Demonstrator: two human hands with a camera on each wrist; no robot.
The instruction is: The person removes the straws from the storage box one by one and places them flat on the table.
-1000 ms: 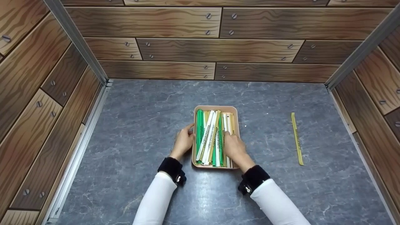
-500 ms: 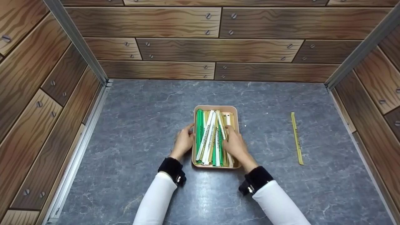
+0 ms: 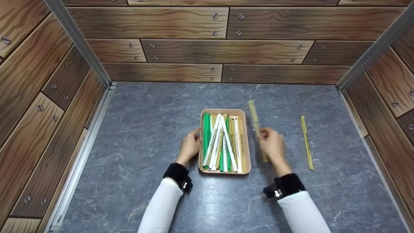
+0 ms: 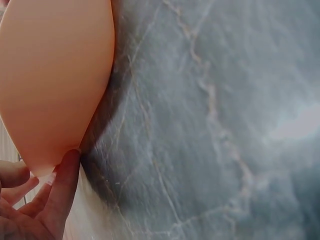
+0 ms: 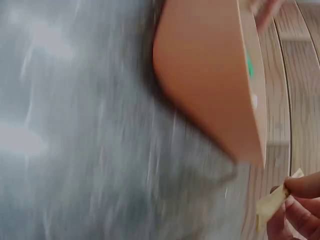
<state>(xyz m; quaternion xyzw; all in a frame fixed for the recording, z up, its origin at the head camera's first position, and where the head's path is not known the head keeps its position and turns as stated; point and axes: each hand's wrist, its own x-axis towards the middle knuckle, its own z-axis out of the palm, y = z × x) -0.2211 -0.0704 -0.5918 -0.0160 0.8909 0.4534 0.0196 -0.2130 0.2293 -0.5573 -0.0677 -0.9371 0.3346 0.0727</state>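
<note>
My right hand (image 3: 272, 145) pinches a long, slim yellow stick packet (image 3: 254, 116) just right of the peach-coloured tray (image 3: 248, 158). In the right wrist view, one end of this packet (image 5: 271, 207) shows between thumb and fingers. My left hand (image 3: 189, 146) rests against the tray's left side, its fingers on the outer wall. The left wrist view shows those fingertips (image 4: 70, 162) at the wall's lower edge. Inside the tray lie green stick packets (image 3: 206, 139), white stick packets (image 3: 229, 142) and yellow ones, most running lengthwise, some crossing.
Another yellow stick packet (image 3: 307, 142) lies by itself on the grey marbled table (image 3: 145, 106), to the right. Wood-patterned panels (image 3: 181, 50) stand behind and on both sides, with metal rails at the corners.
My right hand has come out of the tray and moved right with a yellow stick packet. A white packet now slants across the others. My left hand has stayed in place.
</note>
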